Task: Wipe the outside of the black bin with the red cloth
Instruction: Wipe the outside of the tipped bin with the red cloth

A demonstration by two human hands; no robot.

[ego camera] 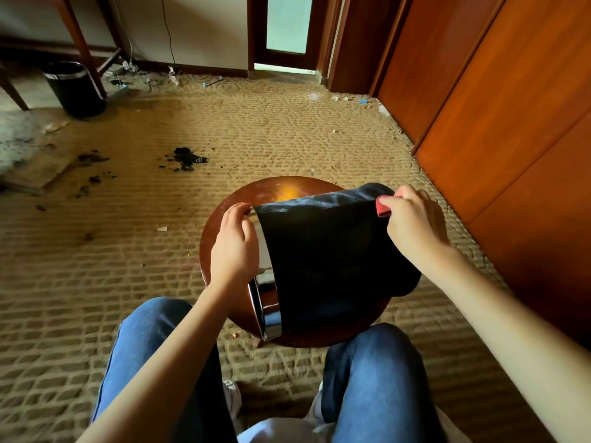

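Lying on its side on the round counter (287, 190), the black bin (329, 251) is gripped at its rim by the left hand (235, 247); the right hand (412, 219) pinches the red cloth (382, 207) against its far end; the wiping seems only begun.

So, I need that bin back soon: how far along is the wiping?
Nothing shows as finished. In hand: the bin lies on its side on the table, left hand holding it, right hand pinching the cloth against its far end. Left: seemingly the rest of the outside.
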